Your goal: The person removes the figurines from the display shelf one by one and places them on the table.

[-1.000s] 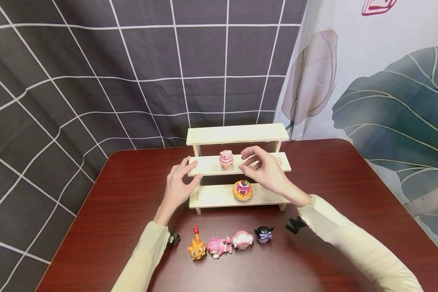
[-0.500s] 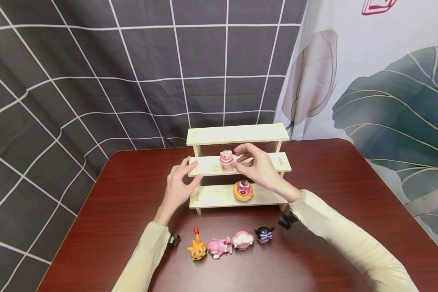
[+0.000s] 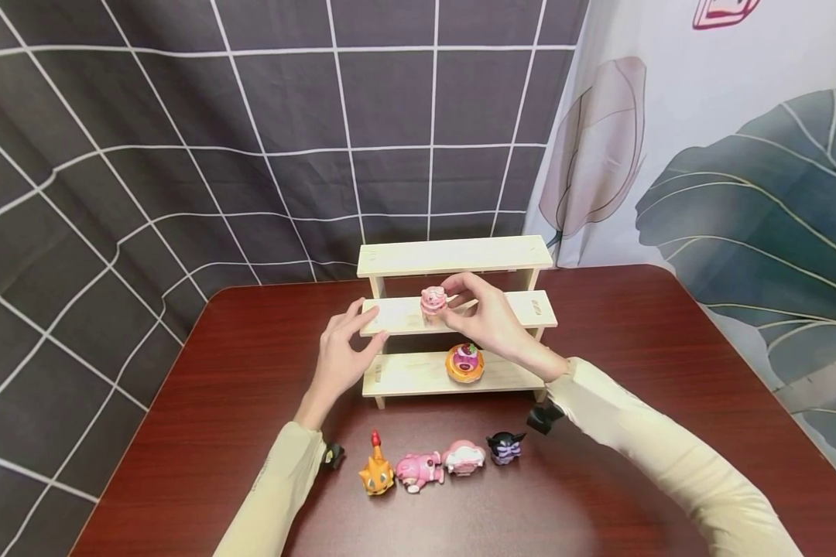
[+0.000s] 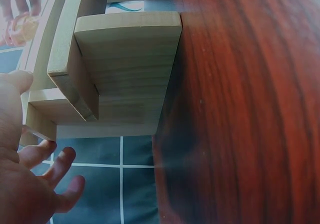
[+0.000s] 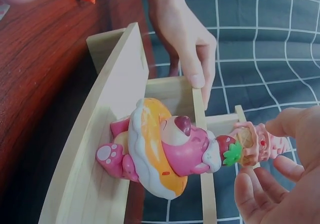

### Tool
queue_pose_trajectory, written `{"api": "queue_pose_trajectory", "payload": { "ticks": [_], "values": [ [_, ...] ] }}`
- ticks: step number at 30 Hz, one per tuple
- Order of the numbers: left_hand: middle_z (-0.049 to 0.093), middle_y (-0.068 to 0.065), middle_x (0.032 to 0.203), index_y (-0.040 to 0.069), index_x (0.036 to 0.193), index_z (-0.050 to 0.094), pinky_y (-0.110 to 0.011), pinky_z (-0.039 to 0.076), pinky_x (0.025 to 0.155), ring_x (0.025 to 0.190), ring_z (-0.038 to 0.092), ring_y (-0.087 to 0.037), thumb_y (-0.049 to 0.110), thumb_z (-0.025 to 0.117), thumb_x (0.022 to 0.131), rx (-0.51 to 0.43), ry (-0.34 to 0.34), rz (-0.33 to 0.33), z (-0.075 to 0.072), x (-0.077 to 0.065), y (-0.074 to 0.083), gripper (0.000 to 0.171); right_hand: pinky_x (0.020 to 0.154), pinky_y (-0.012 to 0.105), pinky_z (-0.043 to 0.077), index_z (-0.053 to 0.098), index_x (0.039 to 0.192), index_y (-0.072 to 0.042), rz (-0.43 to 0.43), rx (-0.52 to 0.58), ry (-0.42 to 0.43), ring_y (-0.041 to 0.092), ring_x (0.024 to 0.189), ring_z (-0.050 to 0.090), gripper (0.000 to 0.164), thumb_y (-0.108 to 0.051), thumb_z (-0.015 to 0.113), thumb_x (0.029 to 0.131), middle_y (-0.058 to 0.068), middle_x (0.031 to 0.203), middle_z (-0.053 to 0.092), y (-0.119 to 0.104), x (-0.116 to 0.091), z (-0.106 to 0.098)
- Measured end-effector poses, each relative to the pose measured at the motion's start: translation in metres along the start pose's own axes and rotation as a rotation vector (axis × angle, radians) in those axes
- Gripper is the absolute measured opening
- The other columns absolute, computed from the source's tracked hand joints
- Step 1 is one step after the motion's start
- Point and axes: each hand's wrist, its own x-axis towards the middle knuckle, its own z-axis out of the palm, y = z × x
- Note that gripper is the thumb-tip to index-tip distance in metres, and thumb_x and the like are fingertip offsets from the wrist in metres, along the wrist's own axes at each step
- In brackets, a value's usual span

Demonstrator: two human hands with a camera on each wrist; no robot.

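Note:
My right hand (image 3: pixel 491 313) pinches a small pink figurine (image 3: pixel 433 302) with a waffle-like base on the middle tier of a pale wooden three-step display shelf (image 3: pixel 453 255). In the right wrist view, its thumb and fingers lie around the figurine's pink upper part. At the shelf's left end, my left hand (image 3: pixel 341 348) grips the middle tier, thumb at the front edge and fingers behind. On the lowest tier sits a pink bear figurine (image 5: pixel 185 149) wearing an orange and white ring, with a strawberry on its head.
In front of the shelf, on the dark red table (image 3: pixel 251 371), lie an orange figurine (image 3: pixel 377 473) with a red-tipped tail, a pink figurine (image 3: pixel 419 470), a pink-and-white figurine (image 3: pixel 464 457) and a black-and-purple figurine (image 3: pixel 505 447). A dark gridded curtain (image 3: pixel 279 178) hangs behind.
My right hand has moved left along the middle tier to the pink waffle-based figurine and taken hold of it. My left hand has stayed at the shelf's end.

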Motion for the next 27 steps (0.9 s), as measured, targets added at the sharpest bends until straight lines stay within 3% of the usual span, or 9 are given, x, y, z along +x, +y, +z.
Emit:
{"api": "queue_pose_trajectory", "payload": {
  "ticks": [27],
  "values": [
    [0.058,-0.014,0.139,0.007,0.126,0.071,-0.051,0.045,0.086,0.111,0.057,-0.036,0.017,0.082,0.084,-0.010,0.014,0.014,0.000,0.000,-0.001,0.044,0.072,0.037,0.055,0.063,0.112,0.000,-0.003,-0.033,0.012,0.025,0.085,0.069,0.038,-0.002,0.083,0.079,0.013,0.103,0.068,0.004,0.007,0.013]
  ]
}}
